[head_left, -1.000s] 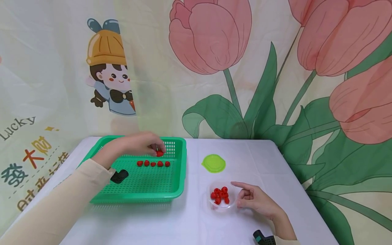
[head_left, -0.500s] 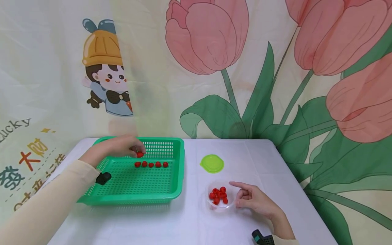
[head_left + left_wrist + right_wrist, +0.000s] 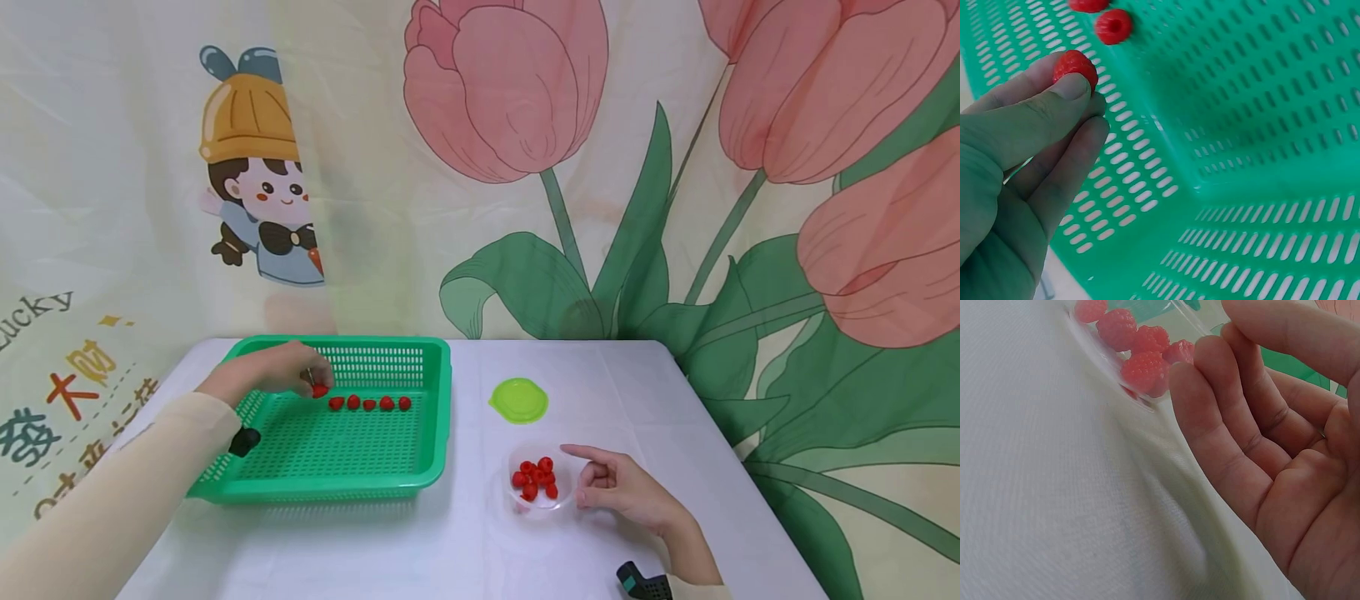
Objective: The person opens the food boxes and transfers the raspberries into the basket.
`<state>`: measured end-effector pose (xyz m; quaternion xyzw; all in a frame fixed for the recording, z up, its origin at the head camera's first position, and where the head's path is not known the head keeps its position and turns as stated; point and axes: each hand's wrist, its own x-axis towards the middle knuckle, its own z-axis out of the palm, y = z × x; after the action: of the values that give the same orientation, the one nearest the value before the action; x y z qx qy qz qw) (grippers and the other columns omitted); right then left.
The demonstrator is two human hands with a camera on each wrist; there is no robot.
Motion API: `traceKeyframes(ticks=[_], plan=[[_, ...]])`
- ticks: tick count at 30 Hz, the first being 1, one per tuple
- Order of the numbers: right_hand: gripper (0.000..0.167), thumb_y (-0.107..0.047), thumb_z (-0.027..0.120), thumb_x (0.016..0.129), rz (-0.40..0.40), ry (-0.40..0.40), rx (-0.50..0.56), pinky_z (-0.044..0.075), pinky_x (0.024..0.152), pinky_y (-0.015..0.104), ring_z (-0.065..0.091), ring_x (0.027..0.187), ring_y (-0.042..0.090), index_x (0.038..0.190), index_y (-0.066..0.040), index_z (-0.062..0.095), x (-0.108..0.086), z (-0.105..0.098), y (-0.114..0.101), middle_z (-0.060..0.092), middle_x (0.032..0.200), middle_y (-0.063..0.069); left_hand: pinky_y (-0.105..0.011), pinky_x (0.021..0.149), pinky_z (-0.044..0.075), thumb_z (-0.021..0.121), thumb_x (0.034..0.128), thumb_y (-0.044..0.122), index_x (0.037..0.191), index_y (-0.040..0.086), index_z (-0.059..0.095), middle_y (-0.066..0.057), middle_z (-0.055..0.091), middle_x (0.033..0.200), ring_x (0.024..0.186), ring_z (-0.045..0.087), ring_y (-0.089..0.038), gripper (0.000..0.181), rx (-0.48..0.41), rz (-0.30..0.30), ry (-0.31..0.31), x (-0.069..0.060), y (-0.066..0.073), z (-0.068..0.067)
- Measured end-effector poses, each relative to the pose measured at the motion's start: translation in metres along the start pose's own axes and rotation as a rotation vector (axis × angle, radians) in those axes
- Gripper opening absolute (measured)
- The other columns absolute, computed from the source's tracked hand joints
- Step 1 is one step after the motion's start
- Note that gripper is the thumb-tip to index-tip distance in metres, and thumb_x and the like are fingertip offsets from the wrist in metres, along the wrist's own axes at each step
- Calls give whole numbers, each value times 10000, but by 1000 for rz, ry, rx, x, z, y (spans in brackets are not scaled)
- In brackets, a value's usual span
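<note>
In the head view my left hand (image 3: 288, 367) is over the left part of a green plastic basket (image 3: 330, 487), pinching a red raspberry (image 3: 319, 390) between thumb and fingers. The left wrist view shows that raspberry (image 3: 1075, 67) at the fingertips, just above the basket floor. Beside it, a row of several raspberries (image 3: 369, 405) lies in the basket. My right hand (image 3: 630, 492) is at the right side of a clear plastic bowl (image 3: 566, 479) of raspberries (image 3: 1146, 370). Its index finger reaches along the rim and the other fingers bend loosely; firm contact cannot be made out.
A light green lid (image 3: 520, 401) lies flat on the white-clothed table (image 3: 480, 550), behind the bowl. A printed curtain with tulips (image 3: 517, 92) hangs behind the table's far edge. The basket's slotted walls (image 3: 1272, 244) rise around its floor.
My left hand has carried the raspberry leftward past the row, then lowered it at the row's left end. The right hand has stayed beside the bowl. The head view has shifted slightly.
</note>
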<state>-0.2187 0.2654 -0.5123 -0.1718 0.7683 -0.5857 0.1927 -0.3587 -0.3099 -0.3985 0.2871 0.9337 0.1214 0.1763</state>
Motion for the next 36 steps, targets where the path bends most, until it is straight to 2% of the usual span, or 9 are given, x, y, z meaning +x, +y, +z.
traceKeyframes(ticks=[6, 13, 20, 36], plan=[[696, -153, 822, 944, 3, 6, 5, 569, 739, 236, 646, 806, 151, 1566, -94, 516, 0, 0, 1, 669, 971, 87, -363, 756, 590, 752, 908, -71, 1101, 79, 755, -26, 714, 1035, 940, 648, -195, 244, 16, -27, -21, 7, -11, 8], [707, -153, 833, 935, 13, 13, 14, 572, 745, 236, 643, 807, 159, 1565, -95, 518, 1, 0, 0, 666, 966, 84, -399, 767, 578, 754, 882, -91, 1079, 79, 761, -42, 713, 1018, 930, 641, -217, 260, 59, -41, -15, 10, -14, 14], [686, -143, 819, 946, 21, 17, -1, 593, 770, 247, 659, 818, 178, 1564, -103, 523, 2, 1, 0, 674, 967, 84, -403, 788, 589, 739, 899, -94, 1096, 94, 768, -36, 713, 1030, 941, 637, -213, 274, 34, -94, -27, 15, -13, 22], [703, -147, 832, 934, 25, 16, 9, 599, 777, 251, 664, 827, 191, 1562, -95, 522, 2, 1, 0, 672, 967, 88, -406, 809, 588, 726, 918, -85, 1088, 116, 768, -26, 705, 1018, 940, 619, -218, 267, -12, -129, -23, 18, -14, 28]])
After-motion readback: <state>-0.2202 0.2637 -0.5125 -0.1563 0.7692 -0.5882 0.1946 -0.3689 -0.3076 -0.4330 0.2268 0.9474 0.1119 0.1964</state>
